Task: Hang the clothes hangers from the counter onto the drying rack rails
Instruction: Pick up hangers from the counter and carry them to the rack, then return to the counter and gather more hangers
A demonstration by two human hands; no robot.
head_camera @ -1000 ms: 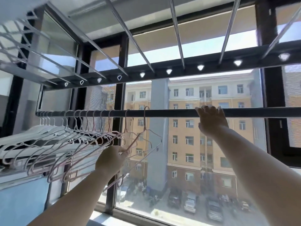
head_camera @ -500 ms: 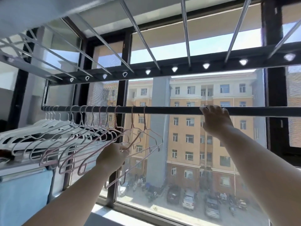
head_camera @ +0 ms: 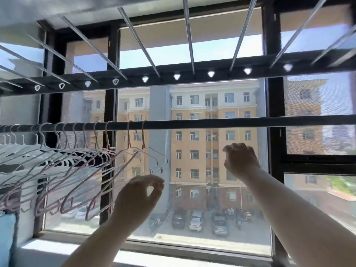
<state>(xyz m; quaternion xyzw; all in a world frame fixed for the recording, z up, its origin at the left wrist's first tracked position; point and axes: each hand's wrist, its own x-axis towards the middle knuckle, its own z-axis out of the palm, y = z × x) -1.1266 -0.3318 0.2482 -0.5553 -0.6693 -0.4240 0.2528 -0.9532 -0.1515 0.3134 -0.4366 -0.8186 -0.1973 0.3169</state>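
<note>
A dark horizontal rail [head_camera: 212,122] crosses the window at mid height. Several pink and white wire hangers [head_camera: 77,166] hang from its left half, fanned out at a tilt. The rightmost pink hanger [head_camera: 144,149] hooks the rail near the middle, and its lower ends dangle just above my left hand [head_camera: 140,193]. That hand's thumb and forefinger meet in a ring with nothing seen between them. My right hand [head_camera: 240,160] is below the rail, off it, fingers curled and empty.
Silver rack rails [head_camera: 189,39] fan out overhead from a black bar with white end caps [head_camera: 211,73]. Black window frame posts [head_camera: 274,112] stand behind the rail. A pale sill [head_camera: 57,247] runs below, with a blue object [head_camera: 6,237] at far left.
My right hand has let go of the rail and dropped below it. My left hand has come off the hanger bundle and moved right and down. The view has tilted down slightly.
</note>
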